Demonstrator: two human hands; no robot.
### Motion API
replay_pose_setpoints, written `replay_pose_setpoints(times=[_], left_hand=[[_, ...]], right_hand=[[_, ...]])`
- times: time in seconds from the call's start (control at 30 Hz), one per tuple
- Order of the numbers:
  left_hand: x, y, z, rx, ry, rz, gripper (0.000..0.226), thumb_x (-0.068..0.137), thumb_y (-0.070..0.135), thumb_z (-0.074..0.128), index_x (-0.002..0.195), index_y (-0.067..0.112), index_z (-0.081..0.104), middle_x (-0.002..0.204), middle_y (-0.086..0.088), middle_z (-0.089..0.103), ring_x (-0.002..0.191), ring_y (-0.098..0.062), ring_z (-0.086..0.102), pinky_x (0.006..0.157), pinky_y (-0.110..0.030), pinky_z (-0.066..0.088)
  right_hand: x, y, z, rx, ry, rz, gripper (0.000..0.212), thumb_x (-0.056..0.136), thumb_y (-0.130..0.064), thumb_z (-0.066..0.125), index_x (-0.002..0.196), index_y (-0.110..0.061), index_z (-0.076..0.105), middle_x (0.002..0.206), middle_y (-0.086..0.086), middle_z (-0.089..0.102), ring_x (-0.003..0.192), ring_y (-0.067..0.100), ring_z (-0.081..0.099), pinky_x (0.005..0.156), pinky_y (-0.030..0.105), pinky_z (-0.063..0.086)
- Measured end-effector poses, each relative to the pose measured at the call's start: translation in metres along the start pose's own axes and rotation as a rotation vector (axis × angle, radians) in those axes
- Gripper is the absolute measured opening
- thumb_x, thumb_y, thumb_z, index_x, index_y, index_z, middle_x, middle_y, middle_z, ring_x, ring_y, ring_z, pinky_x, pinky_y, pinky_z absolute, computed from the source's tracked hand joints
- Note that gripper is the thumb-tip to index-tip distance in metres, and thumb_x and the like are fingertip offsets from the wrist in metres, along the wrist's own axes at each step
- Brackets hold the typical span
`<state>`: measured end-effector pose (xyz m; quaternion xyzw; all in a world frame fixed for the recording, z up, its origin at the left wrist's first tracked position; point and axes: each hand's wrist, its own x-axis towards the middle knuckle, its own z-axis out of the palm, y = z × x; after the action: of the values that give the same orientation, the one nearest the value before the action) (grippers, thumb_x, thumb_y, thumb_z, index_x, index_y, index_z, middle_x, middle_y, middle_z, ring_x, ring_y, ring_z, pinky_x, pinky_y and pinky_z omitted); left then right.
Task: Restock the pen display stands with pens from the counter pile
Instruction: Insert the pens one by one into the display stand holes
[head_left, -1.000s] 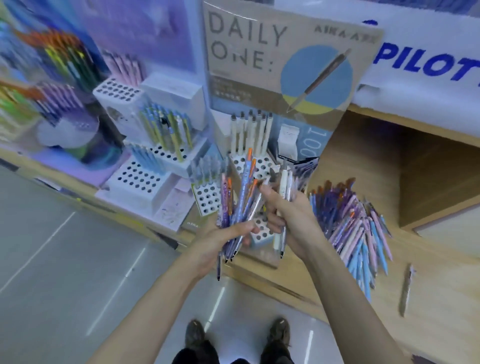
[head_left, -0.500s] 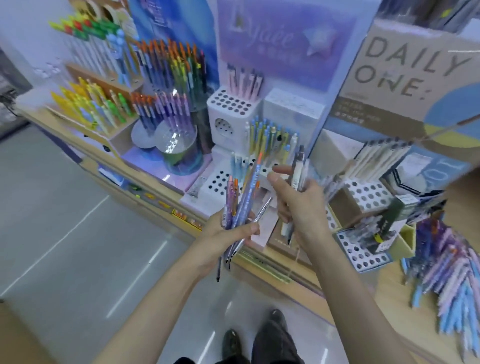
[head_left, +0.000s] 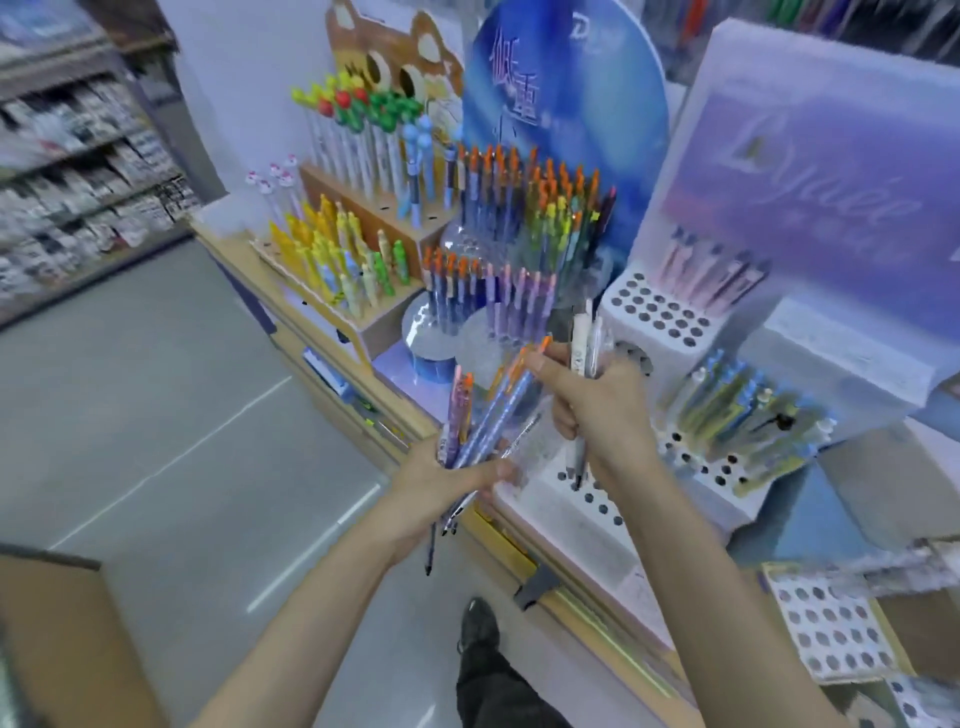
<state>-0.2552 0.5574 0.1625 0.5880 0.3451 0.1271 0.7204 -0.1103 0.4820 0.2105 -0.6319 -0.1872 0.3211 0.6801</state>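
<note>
My left hand (head_left: 447, 480) grips a fanned bundle of blue and purple pens with orange caps (head_left: 491, 415), tips pointing down. My right hand (head_left: 597, 410) holds a few white pens (head_left: 584, 343) upright, and its thumb and forefinger pinch the orange top of one pen in the bundle. Both hands hover in front of the round clear stand (head_left: 488, 291) of orange-capped and purple pens. A white stand with empty holes (head_left: 654, 312) sits just right of my right hand. The counter pile is out of view.
A wooden stand (head_left: 353, 249) with yellow and green novelty pens stands at the left end of the counter (head_left: 322, 332). A white tiered stand with blue and yellow pens (head_left: 743, 410) is at right. Grey aisle floor (head_left: 156, 415) lies left; a brown box corner (head_left: 62, 639) is at lower left.
The view has swung left along the counter, from the Daily One stand and the pen pile to the round stand. Both hands kept their pens; the right hand now pinches one pen's top.
</note>
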Motion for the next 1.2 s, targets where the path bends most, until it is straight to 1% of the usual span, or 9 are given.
replay_pose_setpoints(times=[0.07, 0.2, 0.5, 0.63, 0.73, 0.83, 0.9, 1.07, 1.2], left_hand=[[0.017, 0.01, -0.018, 0.003, 0.028, -0.004, 0.022, 0.069, 0.008, 0.081, 0.082, 0.012, 0.065, 0.061, 0.004, 0.066, 0.053, -0.008, 0.059, 0.055, -0.017, 0.048], [0.044, 0.027, -0.053, 0.01, 0.012, 0.032, 0.019, 0.076, 0.001, 0.076, 0.086, 0.015, 0.068, 0.068, 0.0, 0.07, 0.052, -0.008, 0.057, 0.053, -0.017, 0.046], [0.096, 0.04, -0.111, 0.109, -0.071, -0.017, 0.031, 0.056, 0.031, 0.083, 0.08, 0.017, 0.069, 0.057, 0.0, 0.061, 0.047, -0.011, 0.053, 0.046, -0.018, 0.042], [0.123, 0.049, -0.138, 0.148, -0.104, -0.049, 0.048, 0.047, 0.041, 0.084, 0.084, 0.013, 0.072, 0.064, -0.011, 0.066, 0.054, -0.018, 0.055, 0.051, -0.026, 0.046], [0.139, 0.06, -0.163, 0.208, -0.184, -0.036, 0.04, 0.055, 0.04, 0.084, 0.083, 0.013, 0.074, 0.075, -0.018, 0.071, 0.058, -0.017, 0.057, 0.059, -0.03, 0.046], [0.157, 0.071, -0.189, 0.248, -0.286, -0.021, 0.017, 0.071, 0.027, 0.082, 0.081, 0.016, 0.074, 0.066, -0.008, 0.07, 0.056, -0.013, 0.06, 0.058, -0.02, 0.046], [0.166, 0.078, -0.204, 0.29, -0.358, -0.027, 0.009, 0.071, 0.027, 0.081, 0.072, 0.019, 0.076, 0.061, -0.002, 0.068, 0.053, -0.01, 0.06, 0.053, -0.016, 0.044], [0.179, 0.079, -0.237, 0.27, -0.381, -0.044, 0.016, 0.084, 0.018, 0.07, 0.069, 0.021, 0.076, 0.069, 0.001, 0.072, 0.056, -0.008, 0.062, 0.055, -0.015, 0.044], [0.192, 0.079, -0.253, 0.188, -0.328, -0.04, 0.014, 0.086, 0.02, 0.067, 0.076, 0.019, 0.076, 0.08, -0.002, 0.076, 0.068, -0.015, 0.067, 0.073, -0.03, 0.053]], right_hand=[[0.02, -0.004, 0.017, 0.034, -0.007, -0.012, 0.01, 0.082, -0.01, 0.072, 0.082, -0.015, 0.064, 0.059, 0.011, 0.049, 0.035, 0.009, 0.029, 0.037, 0.019, 0.026], [0.054, -0.005, 0.045, 0.08, -0.077, -0.06, 0.021, 0.084, -0.007, 0.071, 0.1, -0.018, 0.065, 0.057, -0.004, 0.054, 0.036, 0.01, 0.029, 0.036, 0.019, 0.026], [0.098, 0.009, 0.084, 0.069, 0.073, 0.0, 0.012, 0.082, -0.007, 0.072, 0.089, -0.008, 0.062, 0.045, -0.002, 0.043, 0.034, 0.013, 0.027, 0.037, 0.018, 0.025], [0.117, 0.012, 0.108, 0.127, 0.221, -0.013, 0.009, 0.083, -0.006, 0.07, 0.083, -0.011, 0.063, 0.04, -0.006, 0.04, 0.031, 0.011, 0.026, 0.036, 0.018, 0.024], [0.126, 0.012, 0.127, 0.16, 0.324, -0.047, 0.012, 0.082, -0.006, 0.07, 0.079, -0.016, 0.065, 0.04, -0.007, 0.039, 0.031, 0.009, 0.026, 0.035, 0.016, 0.024], [0.13, 0.016, 0.149, 0.201, 0.441, -0.095, 0.015, 0.082, -0.006, 0.071, 0.076, -0.019, 0.067, 0.043, -0.005, 0.04, 0.032, 0.01, 0.025, 0.035, 0.017, 0.023], [0.132, 0.017, 0.159, 0.253, 0.542, -0.133, 0.012, 0.083, -0.005, 0.069, 0.08, -0.016, 0.066, 0.046, -0.003, 0.041, 0.033, 0.01, 0.026, 0.035, 0.018, 0.024], [0.127, 0.004, 0.16, 0.292, 0.774, -0.291, 0.007, 0.086, -0.005, 0.066, 0.09, -0.007, 0.061, 0.055, 0.005, 0.039, 0.033, 0.01, 0.026, 0.037, 0.018, 0.025], [0.118, 0.013, 0.163, 0.164, 0.924, -0.346, 0.009, 0.083, -0.011, 0.07, 0.078, -0.015, 0.065, 0.048, -0.001, 0.044, 0.035, 0.014, 0.028, 0.04, 0.022, 0.027]])
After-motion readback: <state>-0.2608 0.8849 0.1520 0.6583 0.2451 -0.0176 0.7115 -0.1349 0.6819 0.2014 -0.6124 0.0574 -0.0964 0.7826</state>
